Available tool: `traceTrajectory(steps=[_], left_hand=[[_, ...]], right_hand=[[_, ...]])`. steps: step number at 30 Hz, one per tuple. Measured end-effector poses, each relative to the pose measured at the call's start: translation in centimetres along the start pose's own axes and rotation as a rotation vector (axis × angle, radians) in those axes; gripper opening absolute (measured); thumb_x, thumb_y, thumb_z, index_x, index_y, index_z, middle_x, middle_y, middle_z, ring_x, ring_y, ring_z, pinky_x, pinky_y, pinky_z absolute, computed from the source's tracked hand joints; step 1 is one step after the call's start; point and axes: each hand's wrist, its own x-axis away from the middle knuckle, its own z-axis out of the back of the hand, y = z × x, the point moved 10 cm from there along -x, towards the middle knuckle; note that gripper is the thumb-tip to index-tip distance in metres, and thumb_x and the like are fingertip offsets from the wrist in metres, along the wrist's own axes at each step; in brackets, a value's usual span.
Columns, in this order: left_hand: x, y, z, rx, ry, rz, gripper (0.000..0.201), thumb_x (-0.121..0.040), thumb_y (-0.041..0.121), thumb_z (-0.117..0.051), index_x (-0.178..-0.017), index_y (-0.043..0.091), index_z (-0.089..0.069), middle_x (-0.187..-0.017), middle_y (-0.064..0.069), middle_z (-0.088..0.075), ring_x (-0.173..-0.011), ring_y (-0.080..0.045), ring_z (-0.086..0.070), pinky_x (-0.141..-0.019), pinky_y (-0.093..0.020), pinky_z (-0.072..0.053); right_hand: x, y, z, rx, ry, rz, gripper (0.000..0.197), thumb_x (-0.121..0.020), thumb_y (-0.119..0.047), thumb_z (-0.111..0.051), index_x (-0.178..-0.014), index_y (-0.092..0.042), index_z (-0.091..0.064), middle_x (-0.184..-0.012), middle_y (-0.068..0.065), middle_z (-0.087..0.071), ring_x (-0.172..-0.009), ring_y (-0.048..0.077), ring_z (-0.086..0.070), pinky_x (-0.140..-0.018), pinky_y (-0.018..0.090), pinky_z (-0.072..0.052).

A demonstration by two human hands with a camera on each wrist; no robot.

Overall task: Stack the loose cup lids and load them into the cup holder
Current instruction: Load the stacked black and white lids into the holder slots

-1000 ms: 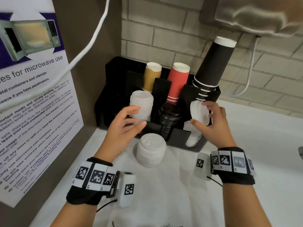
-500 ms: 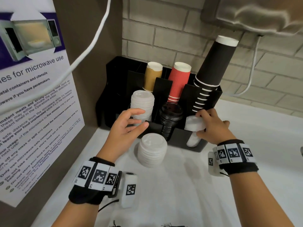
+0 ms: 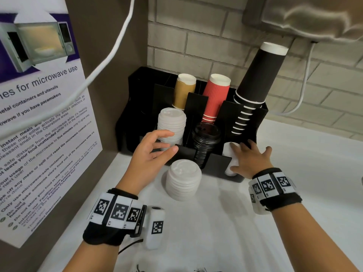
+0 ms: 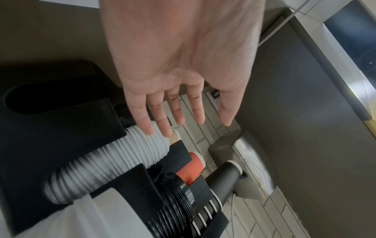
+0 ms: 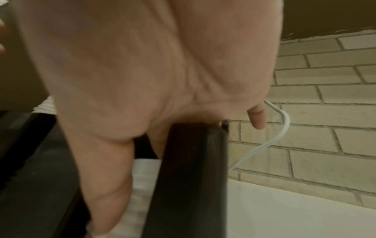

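A loose stack of white lids (image 3: 183, 181) stands on the white counter just before the black cup holder (image 3: 218, 165). My left hand (image 3: 169, 141) hovers open beside the white lid stack (image 3: 171, 122) in the holder's front left slot, fingertips (image 4: 148, 130) just touching its ribbed side (image 4: 122, 161). My right hand (image 3: 247, 156) lies with straight, spread fingers on the white lids (image 3: 228, 152) in the front right slot, thumb below them. In the right wrist view the right hand (image 5: 142, 96) straddles the holder's wall (image 5: 193, 177), with the lids (image 5: 142, 177) blurred behind.
Black lids (image 3: 206, 138) fill the middle front slot. Brown (image 3: 184, 89), red (image 3: 216, 95) and tall black cups (image 3: 259, 75) stand in the back slots. A microwave poster (image 3: 39, 114) covers the left wall, a white cable (image 3: 110, 55) hangs across it. Open counter (image 3: 216, 232) lies near me.
My right hand carried white lids down into the front right slot, and its fingers went from gripping them to lying flat on them. The left hand stayed almost still.
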Motion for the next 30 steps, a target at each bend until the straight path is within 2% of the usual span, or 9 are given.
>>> traceTrajectory(steps=[3, 6, 13, 16, 18, 20, 22, 26, 30], left_hand=[[0.1, 0.0, 0.0, -0.003, 0.003, 0.006, 0.035, -0.077, 0.037, -0.066, -0.112, 0.034, -0.060, -0.123, 0.002, -0.056, -0.105, -0.008, -0.061, -0.085, -0.016, -0.048], [0.2, 0.0, -0.1, -0.005, 0.003, 0.009, 0.031, -0.082, 0.030, -0.068, -0.112, 0.033, -0.060, -0.122, 0.001, -0.056, -0.105, -0.008, -0.061, -0.084, -0.015, -0.048], [0.2, 0.2, 0.3, -0.021, 0.017, -0.004, 0.029, -0.087, 0.020, -0.067, -0.112, 0.032, -0.060, -0.125, -0.001, -0.056, -0.105, -0.009, -0.061, -0.083, -0.013, -0.047], [0.3, 0.4, 0.3, -0.023, 0.025, -0.004, 0.029, -0.087, 0.019, -0.067, -0.112, 0.032, -0.060, -0.124, -0.003, -0.056, -0.105, -0.009, -0.061, -0.083, -0.013, -0.047], [0.4, 0.3, 0.4, -0.022, 0.029, 0.001, 0.029, -0.087, 0.019, -0.067, -0.112, 0.032, -0.060, -0.125, -0.003, -0.056, -0.105, -0.010, -0.061, -0.083, -0.012, -0.047], [0.5, 0.4, 0.4, -0.023, 0.029, 0.005, 0.029, -0.088, 0.019, -0.067, -0.112, 0.032, -0.060, -0.125, -0.002, -0.056, -0.104, -0.009, -0.061, -0.082, -0.012, -0.047], [0.6, 0.4, 0.3, -0.028, 0.027, 0.004, 0.029, -0.088, 0.018, -0.067, -0.112, 0.033, -0.060, -0.125, -0.001, -0.056, -0.104, -0.008, -0.061, -0.082, -0.012, -0.047], [0.7, 0.5, 0.9, -0.022, 0.043, 0.000, 0.028, -0.089, 0.016, -0.067, -0.112, 0.031, -0.061, -0.125, -0.002, -0.056, -0.101, -0.005, -0.062, -0.080, -0.011, -0.047], [0.5, 0.4, 1.1, -0.019, 0.052, 0.005, 0.028, -0.089, 0.015, -0.067, -0.112, 0.030, -0.061, -0.125, -0.002, -0.056, -0.099, -0.004, -0.062, -0.080, -0.013, -0.047]], right_hand=[[-0.1, -0.1, -0.1, 0.042, -0.021, -0.010, 0.072, -0.092, -0.051, -0.046, -0.151, -0.024, -0.014, -0.158, -0.003, -0.016, -0.147, 0.022, -0.002, -0.107, 0.061, -0.016], [0.0, -0.5, 0.0, 0.002, -0.015, 0.003, 0.075, -0.088, -0.053, -0.051, -0.148, -0.017, -0.023, -0.155, -0.002, -0.022, -0.146, 0.022, -0.009, -0.107, 0.059, -0.019], [2.2, -1.3, 1.0, 0.023, -0.045, 0.031, 0.066, -0.085, -0.041, -0.057, -0.143, -0.023, -0.032, -0.150, 0.001, -0.028, -0.142, 0.023, -0.016, -0.107, 0.059, -0.020], [3.8, -0.8, 5.8, -0.211, 0.287, -0.006, 0.043, -0.087, -0.024, -0.053, -0.130, -0.023, -0.051, -0.132, 0.003, -0.046, -0.125, 0.025, -0.038, -0.100, 0.051, -0.029], [5.3, -2.8, 8.4, -0.552, 0.431, 0.155, 0.036, -0.086, -0.021, -0.060, -0.122, -0.019, -0.058, -0.119, 0.006, -0.054, -0.112, 0.027, -0.049, -0.093, 0.040, -0.037], [6.2, -7.1, 8.5, -0.780, 0.289, 0.376, 0.037, -0.082, -0.025, -0.070, -0.116, -0.016, -0.059, -0.113, 0.005, -0.054, -0.104, 0.023, -0.053, -0.090, 0.031, -0.042], [6.7, -10.9, 6.9, -0.802, 0.100, 0.455, 0.045, -0.078, -0.036, -0.074, -0.113, -0.018, -0.053, -0.111, 0.001, -0.047, -0.101, 0.021, -0.052, -0.089, 0.032, -0.045], [6.3, -14.1, 4.2, -0.690, 0.000, 0.379, 0.064, -0.067, -0.049, -0.078, -0.110, -0.023, -0.039, -0.114, -0.001, -0.036, -0.102, 0.027, -0.048, -0.089, 0.043, -0.045], [5.9, -15.1, 3.2, -0.707, -0.014, 0.344, 0.067, -0.065, -0.044, -0.080, -0.111, -0.022, -0.036, -0.114, 0.000, -0.032, -0.099, 0.030, -0.047, -0.089, 0.047, -0.046]])
